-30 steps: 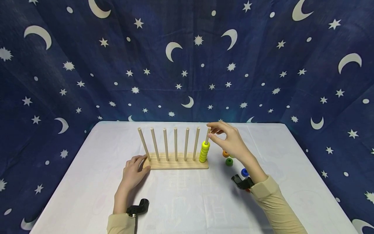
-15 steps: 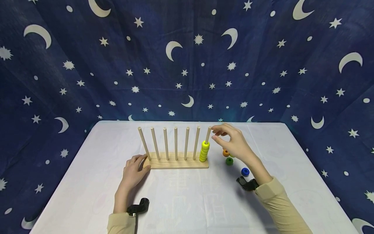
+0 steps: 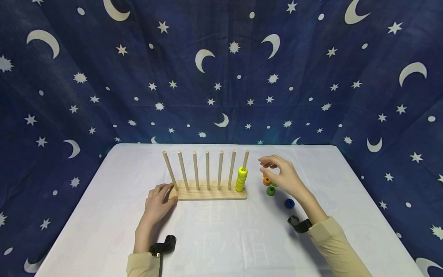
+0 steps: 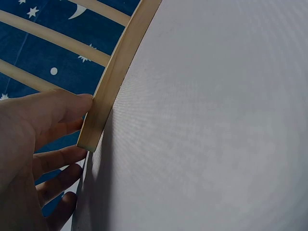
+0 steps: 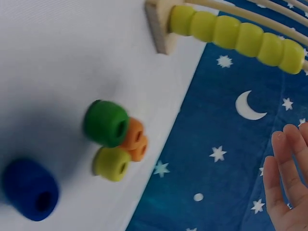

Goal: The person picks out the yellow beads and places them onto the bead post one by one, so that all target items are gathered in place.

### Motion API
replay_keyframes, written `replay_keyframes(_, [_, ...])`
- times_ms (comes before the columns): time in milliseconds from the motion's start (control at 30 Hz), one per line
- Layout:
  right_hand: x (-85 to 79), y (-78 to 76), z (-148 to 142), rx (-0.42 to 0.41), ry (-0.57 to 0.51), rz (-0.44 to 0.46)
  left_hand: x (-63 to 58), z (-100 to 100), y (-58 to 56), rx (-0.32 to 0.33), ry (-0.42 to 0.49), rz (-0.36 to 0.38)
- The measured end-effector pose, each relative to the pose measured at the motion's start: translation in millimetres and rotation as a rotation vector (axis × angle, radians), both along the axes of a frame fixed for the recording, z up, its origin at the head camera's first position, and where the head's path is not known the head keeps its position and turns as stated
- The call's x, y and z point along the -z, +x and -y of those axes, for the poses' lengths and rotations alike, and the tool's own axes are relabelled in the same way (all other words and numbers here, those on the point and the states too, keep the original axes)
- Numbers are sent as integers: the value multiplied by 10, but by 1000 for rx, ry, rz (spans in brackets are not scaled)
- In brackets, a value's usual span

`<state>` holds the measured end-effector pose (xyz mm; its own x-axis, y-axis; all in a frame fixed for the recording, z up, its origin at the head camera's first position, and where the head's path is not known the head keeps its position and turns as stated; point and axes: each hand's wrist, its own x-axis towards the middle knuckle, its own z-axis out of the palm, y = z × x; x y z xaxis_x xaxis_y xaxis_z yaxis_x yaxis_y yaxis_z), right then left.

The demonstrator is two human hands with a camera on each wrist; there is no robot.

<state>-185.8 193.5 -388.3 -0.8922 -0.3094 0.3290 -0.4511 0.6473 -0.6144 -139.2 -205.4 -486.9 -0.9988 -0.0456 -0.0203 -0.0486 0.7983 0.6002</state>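
Observation:
A wooden peg rack (image 3: 207, 195) stands on the table, several upright pegs along its base. Its rightmost peg carries a stack of yellow beads (image 3: 241, 179), the peg's top showing above them. My left hand (image 3: 156, 206) grips the base's left end; in the left wrist view the thumb lies on one side and fingers reach behind. To the right of the rack my right hand (image 3: 285, 177) hovers with relaxed fingers and nothing between them. Below it lie a green bead (image 5: 107, 123), orange beads (image 5: 132, 134), a loose yellow bead (image 5: 111, 163) and a blue bead (image 5: 30, 187).
A white cloth (image 3: 214, 238) covers the table. Behind and at the sides hangs a dark blue curtain (image 3: 180, 115) with moons and stars. Each wrist wears a black camera mount, one at the left wrist (image 3: 164, 245). A bit of red shows by the right wrist mount (image 3: 300, 225).
My right hand has moved away from the top of the rightmost peg, rightward and slightly down, fingers coming off the peg. My left hand has stayed on the base.

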Motion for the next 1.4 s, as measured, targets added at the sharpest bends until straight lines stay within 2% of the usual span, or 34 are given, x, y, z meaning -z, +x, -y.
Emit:
replay_keyframes(467, [309,-42,-290,48,29,62,25,2,-9,-2,7,-8])
replay_keyframes(633, [418,-68,-388,37,58,97,24,-4,-2,-8,6,-19])
replay_keyframes(800, [514,-83,-480,19,90,134,13,-2,0,-7,3,4])
replay_keyframes(1067, [599,-122,-568,-19,124,145,14,5,-7,-9,5,15])
replay_keyframes(1233, [675,-190,-622,-36,138,211,21,3,-3,-11,5,-6])
replay_keyframes(1400, [748,-264,-668,-15,170,260,23,3,-1,-6,7,-10])
